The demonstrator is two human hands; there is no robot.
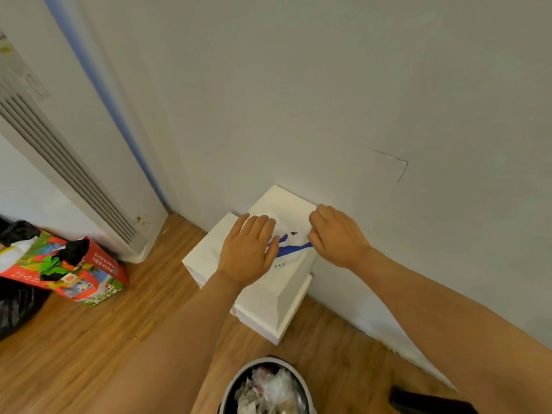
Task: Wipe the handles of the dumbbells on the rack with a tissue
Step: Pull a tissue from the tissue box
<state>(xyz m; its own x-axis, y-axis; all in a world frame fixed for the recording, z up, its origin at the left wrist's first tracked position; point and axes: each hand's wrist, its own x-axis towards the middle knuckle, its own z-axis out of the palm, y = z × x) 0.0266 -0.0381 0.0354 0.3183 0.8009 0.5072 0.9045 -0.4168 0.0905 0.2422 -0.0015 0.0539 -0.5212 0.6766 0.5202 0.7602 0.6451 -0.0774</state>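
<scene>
Seen from above, two bare arms reach down to a tissue pack (288, 249) (white with a blue mark) lying on stacked white foam blocks (268, 306) against a pale wall (328, 85). The left hand (248, 252) rests flat on the pack, fingers straight. The right hand (337, 237) pinches a white tissue (300, 239) at the pack's opening. A full bin (268, 386) stands near the foam on the wood floor (89, 339). A colourful box (74, 273) sits at left, beside a tall white appliance (59, 144).
</scene>
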